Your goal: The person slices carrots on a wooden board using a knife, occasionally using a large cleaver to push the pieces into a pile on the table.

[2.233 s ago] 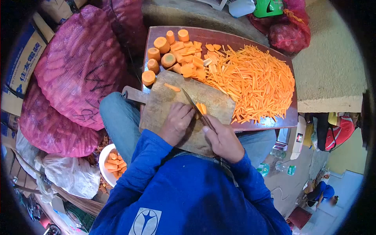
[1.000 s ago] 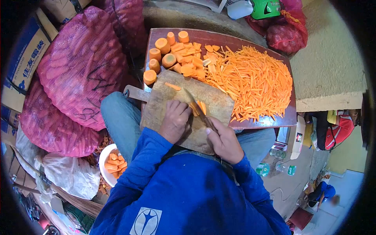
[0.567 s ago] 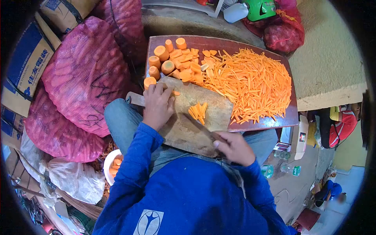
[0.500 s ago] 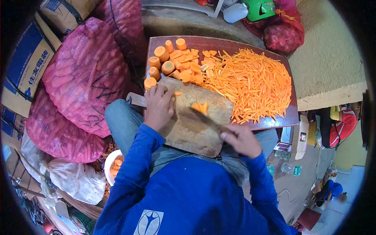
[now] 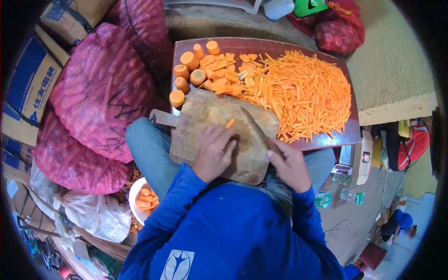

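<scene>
1 carrot piece (image 5: pixel 230 123) slants just beyond the half-curled left hand (image 5: pixel 215 149), its hold unclear; the right hand (image 5: pixel 290 163), farther off, grips the knife (image 5: pixel 254 123).

carrot strips (image 5: pixel 312 98): orange | chopping board (image 5: pixel 198 112): mottled brown | knife handle (image 5: pixel 274 146): brown | shirt (image 5: pixel 233 224): blue | sack (image 5: pixel 100 79): pink mesh, black-marked

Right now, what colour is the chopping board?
Greyish brown; the chopping board shows best in the head view.
</scene>
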The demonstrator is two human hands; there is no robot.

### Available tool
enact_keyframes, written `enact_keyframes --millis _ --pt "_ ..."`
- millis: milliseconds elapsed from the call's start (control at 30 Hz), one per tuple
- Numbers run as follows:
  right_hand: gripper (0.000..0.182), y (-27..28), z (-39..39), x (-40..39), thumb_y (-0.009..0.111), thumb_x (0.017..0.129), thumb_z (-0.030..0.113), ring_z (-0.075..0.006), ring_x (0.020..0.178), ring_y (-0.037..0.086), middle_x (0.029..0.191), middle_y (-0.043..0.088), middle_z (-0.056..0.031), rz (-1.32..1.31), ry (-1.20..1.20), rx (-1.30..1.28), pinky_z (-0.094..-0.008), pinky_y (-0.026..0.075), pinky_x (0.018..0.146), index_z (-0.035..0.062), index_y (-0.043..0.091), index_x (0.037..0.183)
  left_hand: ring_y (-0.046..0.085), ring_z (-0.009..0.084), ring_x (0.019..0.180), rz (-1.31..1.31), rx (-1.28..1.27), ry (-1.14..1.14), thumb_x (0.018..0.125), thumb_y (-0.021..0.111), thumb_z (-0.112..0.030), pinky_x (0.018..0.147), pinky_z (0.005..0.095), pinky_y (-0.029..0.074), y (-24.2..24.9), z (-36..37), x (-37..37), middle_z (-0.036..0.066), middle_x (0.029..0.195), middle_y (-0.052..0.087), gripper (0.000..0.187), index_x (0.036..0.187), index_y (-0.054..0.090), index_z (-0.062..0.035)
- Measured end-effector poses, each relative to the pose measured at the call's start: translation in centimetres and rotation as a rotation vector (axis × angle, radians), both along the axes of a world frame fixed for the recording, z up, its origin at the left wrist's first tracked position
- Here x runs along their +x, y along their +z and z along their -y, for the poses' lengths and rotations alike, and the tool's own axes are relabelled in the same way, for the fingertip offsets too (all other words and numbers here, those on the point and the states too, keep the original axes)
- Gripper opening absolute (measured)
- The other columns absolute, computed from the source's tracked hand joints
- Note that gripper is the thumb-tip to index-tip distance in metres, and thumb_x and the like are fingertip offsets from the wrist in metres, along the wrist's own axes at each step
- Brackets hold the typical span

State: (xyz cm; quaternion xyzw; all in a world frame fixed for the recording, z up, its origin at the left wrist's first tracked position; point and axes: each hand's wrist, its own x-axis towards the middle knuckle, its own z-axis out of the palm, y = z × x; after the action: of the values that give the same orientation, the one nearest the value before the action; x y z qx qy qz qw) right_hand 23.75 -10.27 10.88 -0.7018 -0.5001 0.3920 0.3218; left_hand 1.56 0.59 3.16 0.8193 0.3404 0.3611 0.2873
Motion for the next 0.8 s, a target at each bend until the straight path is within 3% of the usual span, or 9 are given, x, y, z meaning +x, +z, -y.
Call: enact_keyframes --millis 100,200,233,433,567,733,800 --pt "0.034 -1.0 1.1 -1.3 0.067 0.105 0.017 -0.0336 0.093 0.075 0.098 0.073 -0.0238 -0.096 -0.045 0.001 -0.0405 0.057 0.085 -0.0021 0.068 0.133 0.059 0.0327 0.104 -0.166 0.103 0.141 0.086 0.076 -0.009 0.088 0.0487 0.038 -0.4 -1.5 -1.5 0.01 0.103 0.066 0.027 0.113 0.075 -0.0065" --pt "0.033 -2.2 0.7 -2.6 0.066 0.106 0.018 -0.0335 0.088 0.074 0.094 0.072 -0.0244 -0.117 -0.003 0.122 -0.0413 0.057 0.082 -0.0024 0.068 0.131 0.057 0.032 0.105 -0.315 0.158 0.097 0.086 0.075 -0.01 0.088 0.0486 0.037 -0.8 -1.5 -2.0 0.009 0.104 0.064 0.027 0.113 0.077 -0.0076" --pt "0.032 -1.6 0.2 -3.0 0.066 0.106 0.018 -0.0327 0.08 0.071 0.088 0.068 -0.0244 -0.109 0.02 0.059 -0.0419 0.056 0.078 -0.0028 0.067 0.13 0.057 0.032 0.105 -0.318 0.162 0.091 0.086 0.075 -0.01 0.088 0.0486 0.037 -0.6 -1.0 -1.9 0.009 0.104 0.064 0.027 0.113 0.077 -0.0076" --pt "0.033 -0.7 -2.1 -3.2 0.065 0.107 0.018 -0.0323 0.073 0.065 0.083 0.065 -0.0245 -0.12 0.173 -0.002 -0.0419 0.055 0.075 -0.0038 0.065 0.132 0.059 0.034 0.103 -0.286 0.144 0.066 0.084 0.076 -0.006 0.089 0.048 0.039 -0.5 0.3 -1.3 0.01 0.108 0.065 0.033 0.117 0.078 -0.0075" --pt "0.034 -0.5 -1.4 -3.0 0.066 0.107 0.019 -0.0343 0.073 0.065 0.087 0.067 -0.0257 -0.133 0.139 -0.002 -0.0422 0.055 0.075 -0.0035 0.066 0.132 0.058 0.0305 0.103 -0.203 0.164 0.092 0.084 0.078 -0.011 0.089 0.0478 0.038 -1.6 -1.3 -2.0 0.008 0.106 0.065 0.028 0.112 0.079 -0.009" --pt "0.041 -1.5 -0.7 -4.2 0.063 0.108 0.018 -0.0412 0.085 0.074 0.098 0.069 -0.0281 -0.135 0.154 0.154 -0.0459 0.056 0.078 -0.0008 0.057 0.144 0.058 0.0292 0.101 -0.238 0.255 0.041 0.082 0.079 -0.012 0.089 0.0473 0.039 -0.9 -2.5 -1.7 0.006 0.103 0.064 0.024 0.106 0.079 -0.0094" --pt "0.042 -0.9 -0.4 -4.4 0.062 0.108 0.017 -0.0442 0.088 0.074 0.099 0.07 -0.0284 -0.107 0.178 0.123 -0.0472 0.056 0.079 -0.0004 0.055 0.146 0.06 0.0307 0.102 -0.322 0.277 0.042 0.075 0.08 -0.01 0.089 0.0474 0.04 -1.3 -2.6 -1.7 0.007 0.107 0.067 0.033 0.108 0.078 -0.0084"
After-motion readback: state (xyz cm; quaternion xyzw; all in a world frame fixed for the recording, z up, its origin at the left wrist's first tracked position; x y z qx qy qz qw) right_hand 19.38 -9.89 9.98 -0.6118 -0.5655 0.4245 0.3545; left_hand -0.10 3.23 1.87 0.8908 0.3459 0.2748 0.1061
